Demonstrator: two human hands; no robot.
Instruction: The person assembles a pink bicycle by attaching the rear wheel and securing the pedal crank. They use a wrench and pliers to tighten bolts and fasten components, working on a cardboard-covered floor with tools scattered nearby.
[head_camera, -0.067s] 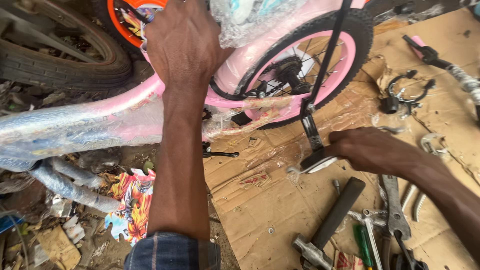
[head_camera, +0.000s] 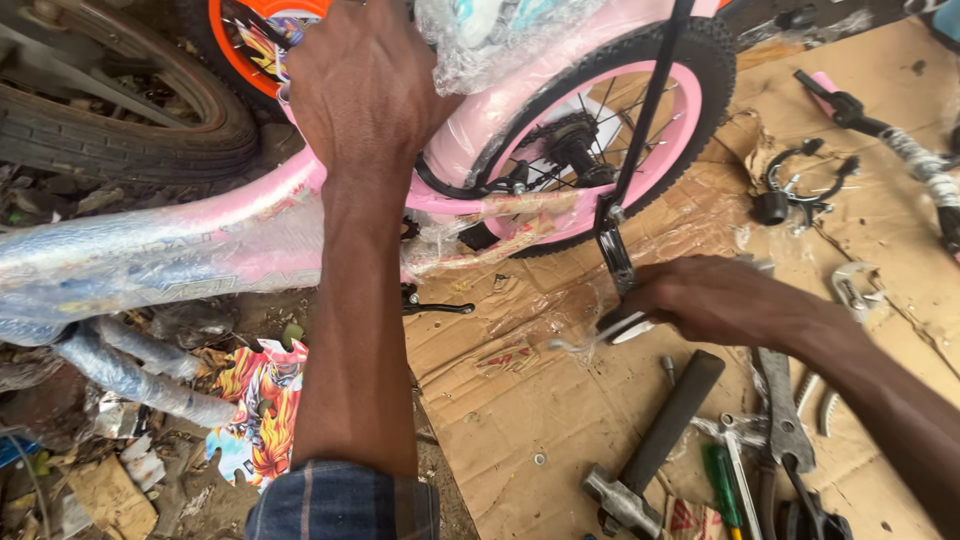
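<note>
A small pink bicycle (head_camera: 250, 225), its frame wrapped in clear plastic, lies on flattened cardboard (head_camera: 520, 400). My left hand (head_camera: 365, 85) presses down on the frame near the seat area, fingers closed over it. The rear wheel (head_camera: 600, 130) has a black tyre and a pink rim. A black stay rod (head_camera: 640, 140) runs down across the wheel to a small bracket. My right hand (head_camera: 700, 300) grips a silver spanner (head_camera: 590, 335) at the lower end of that rod, just above the cardboard.
A hammer (head_camera: 650, 450) with a black handle, pliers (head_camera: 785, 420), a green screwdriver (head_camera: 722, 480) and spanners lie on the cardboard at the lower right. A brake caliper (head_camera: 800, 190) and a handlebar part (head_camera: 880, 130) lie at the right. A larger tyre (head_camera: 120, 120) stands upper left. Litter covers the ground at left.
</note>
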